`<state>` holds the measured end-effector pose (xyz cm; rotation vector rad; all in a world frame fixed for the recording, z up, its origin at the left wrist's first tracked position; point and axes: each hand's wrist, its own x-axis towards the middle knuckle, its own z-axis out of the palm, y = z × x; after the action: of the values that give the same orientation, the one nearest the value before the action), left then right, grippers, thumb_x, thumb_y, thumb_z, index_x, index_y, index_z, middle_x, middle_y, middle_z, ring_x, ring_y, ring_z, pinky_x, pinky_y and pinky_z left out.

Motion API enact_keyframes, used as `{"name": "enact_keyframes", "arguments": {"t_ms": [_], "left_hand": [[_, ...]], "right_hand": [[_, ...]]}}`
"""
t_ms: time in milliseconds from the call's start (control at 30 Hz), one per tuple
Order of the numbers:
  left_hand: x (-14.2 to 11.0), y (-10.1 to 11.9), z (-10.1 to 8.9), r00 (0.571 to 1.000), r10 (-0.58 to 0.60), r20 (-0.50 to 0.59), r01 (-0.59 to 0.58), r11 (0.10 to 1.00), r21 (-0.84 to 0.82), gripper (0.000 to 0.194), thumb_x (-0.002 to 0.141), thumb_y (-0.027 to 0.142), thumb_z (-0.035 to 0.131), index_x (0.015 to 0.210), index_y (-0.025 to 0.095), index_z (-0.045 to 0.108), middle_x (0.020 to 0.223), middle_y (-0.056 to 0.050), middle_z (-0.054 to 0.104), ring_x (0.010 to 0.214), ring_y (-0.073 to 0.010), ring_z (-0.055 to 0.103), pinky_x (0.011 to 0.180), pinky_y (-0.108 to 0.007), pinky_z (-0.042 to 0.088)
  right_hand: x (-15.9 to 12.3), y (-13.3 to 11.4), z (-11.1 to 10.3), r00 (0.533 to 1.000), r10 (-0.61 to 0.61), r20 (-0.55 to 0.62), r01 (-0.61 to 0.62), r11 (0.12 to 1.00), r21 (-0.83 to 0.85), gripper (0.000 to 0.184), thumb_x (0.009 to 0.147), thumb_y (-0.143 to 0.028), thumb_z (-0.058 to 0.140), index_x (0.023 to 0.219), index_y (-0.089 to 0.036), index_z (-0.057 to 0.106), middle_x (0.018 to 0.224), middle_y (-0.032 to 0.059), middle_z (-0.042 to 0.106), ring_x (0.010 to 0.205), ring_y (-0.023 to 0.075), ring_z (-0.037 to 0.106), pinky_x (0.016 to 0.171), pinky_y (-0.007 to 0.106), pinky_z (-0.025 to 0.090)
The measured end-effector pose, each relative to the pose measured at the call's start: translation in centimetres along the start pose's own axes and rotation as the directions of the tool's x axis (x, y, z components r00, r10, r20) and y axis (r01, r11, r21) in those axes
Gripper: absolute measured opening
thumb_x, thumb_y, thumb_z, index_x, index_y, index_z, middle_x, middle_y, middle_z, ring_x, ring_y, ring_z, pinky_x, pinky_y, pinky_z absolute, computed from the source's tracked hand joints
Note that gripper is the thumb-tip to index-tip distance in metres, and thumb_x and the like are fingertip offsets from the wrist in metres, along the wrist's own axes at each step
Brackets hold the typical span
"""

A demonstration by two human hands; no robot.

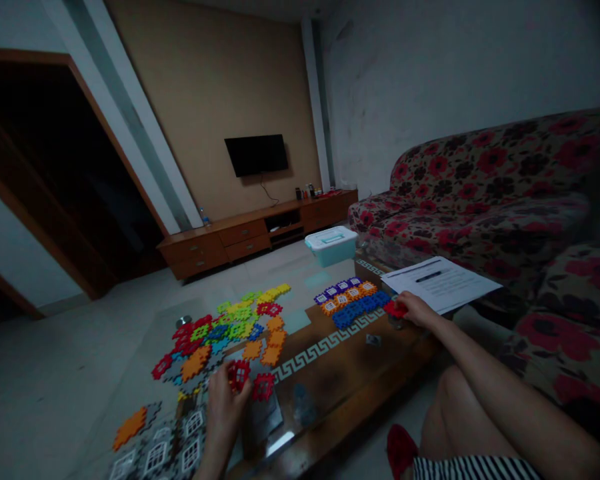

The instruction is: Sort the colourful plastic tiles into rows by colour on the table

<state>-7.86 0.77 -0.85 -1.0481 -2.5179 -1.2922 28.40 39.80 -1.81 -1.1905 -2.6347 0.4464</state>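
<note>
Head view: the left hand [224, 408] has its fingers [227, 385] curled narrow around a red plastic waffle tile [239, 375], held just above the glass-topped wooden desk [353, 357]. The right hand [416, 311] also holds, with narrow fingers, a second red tile [395, 309] at the far side. Just beside this tile lie rows of blue, orange and purple tiles [353, 303]. A printed paper sheet [440, 285] is near, but its small writing cannot be read.
</note>
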Motion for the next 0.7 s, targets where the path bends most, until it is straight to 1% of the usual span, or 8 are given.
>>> {"name": "enact_keyframes", "arguments": {"t_ms": [67,133,200,233,333,433,567,700], "left_hand": [[-0.4,0.2,0.0,0.999,0.016,0.039,-0.017,1.000,0.019,0.053,0.066,0.048,0.053,0.109,0.016,0.055,0.102,-0.012,0.060,0.103,-0.0321,0.060,0.094,-0.052,0.051],[-1.0,0.7,0.2,0.995,0.035,0.090,-0.039,0.999,0.038,0.048,0.068,0.040,0.053,0.110,0.017,0.055,0.103,-0.011,0.061,0.104,-0.0300,0.061,0.095,-0.049,0.051],[-1.7,1.5,0.5,0.988,0.069,0.140,-0.078,0.995,0.062,0.042,0.072,0.031,0.054,0.112,0.018,0.055,0.107,-0.010,0.061,0.106,-0.0274,0.061,0.097,-0.045,0.050],[-2.0,1.9,0.8,0.982,0.088,0.166,-0.102,0.992,0.076,0.040,0.073,0.026,0.054,0.113,0.018,0.055,0.109,-0.010,0.060,0.108,-0.0262,0.060,0.098,-0.044,0.049],[-2.8,3.5,1.7,0.964,0.085,0.251,-0.129,0.979,0.161,0.042,0.076,0.013,0.052,0.118,0.018,0.052,0.116,-0.010,0.058,0.112,-0.0226,0.058,0.100,-0.039,0.046],[-3.4,5.0,2.4,0.952,-0.019,0.306,-0.087,0.941,0.328,0.041,0.081,0.007,0.048,0.121,0.014,0.051,0.116,-0.012,0.057,0.112,-0.0217,0.058,0.097,-0.035,0.046],[-3.9,6.3,2.4,0.939,-0.132,0.318,-0.059,0.848,0.526,0.035,0.084,0.016,0.056,0.120,0.014,0.054,0.111,-0.011,0.059,0.111,-0.0265,0.056,0.094,-0.037,0.045],[-3.9,6.7,2.2,0.931,-0.198,0.306,-0.007,0.831,0.556,0.043,0.082,0.018,0.059,0.124,0.011,0.053,0.115,-0.015,0.059,0.115,-0.0301,0.054,0.097,-0.041,0.042]], "right_hand": [[0.1,0.1,0.3,1.000,0.016,-0.015,-0.016,1.000,-0.015,0.032,0.068,0.003,0.051,0.089,-0.015,0.067,0.105,0.0107,0.064,0.099,0.0208,0.060,0.087,0.025,0.042],[0.2,-0.3,0.6,0.997,0.027,-0.066,-0.029,0.999,-0.020,0.035,0.071,0.002,0.049,0.095,-0.016,0.067,0.107,0.0121,0.063,0.102,0.0217,0.060,0.088,0.026,0.042],[0.4,-1.5,0.9,0.992,-0.003,-0.129,0.002,1.000,-0.007,0.038,0.073,0.002,0.048,0.099,-0.016,0.067,0.109,0.0129,0.063,0.105,0.0229,0.059,0.092,0.029,0.041],[0.6,-2.6,1.2,0.987,-0.044,-0.153,0.046,0.999,0.011,0.038,0.073,0.002,0.048,0.100,-0.017,0.067,0.110,0.0125,0.063,0.107,0.0233,0.058,0.094,0.030,0.041],[0.7,-7.3,2.4,0.954,-0.238,-0.180,0.258,0.962,0.094,0.036,0.074,0.000,0.049,0.099,-0.019,0.066,0.106,0.0099,0.063,0.107,0.0236,0.059,0.097,0.035,0.042],[0.4,-13.1,4.1,0.897,-0.416,-0.150,0.437,0.886,0.157,0.031,0.077,-0.002,0.049,0.097,-0.019,0.066,0.103,0.0090,0.063,0.103,0.0230,0.059,0.093,0.036,0.045],[-0.7,-19.9,5.9,0.848,-0.526,-0.072,0.529,0.827,0.191,0.030,0.077,-0.001,0.050,0.094,-0.018,0.067,0.102,0.0094,0.062,0.097,0.0218,0.060,0.085,0.033,0.047],[-2.4,-24.6,6.3,0.813,-0.581,0.015,0.558,0.788,0.262,0.030,0.077,-0.001,0.054,0.095,-0.019,0.069,0.100,0.0083,0.062,0.095,0.0217,0.059,0.082,0.032,0.047]]}}
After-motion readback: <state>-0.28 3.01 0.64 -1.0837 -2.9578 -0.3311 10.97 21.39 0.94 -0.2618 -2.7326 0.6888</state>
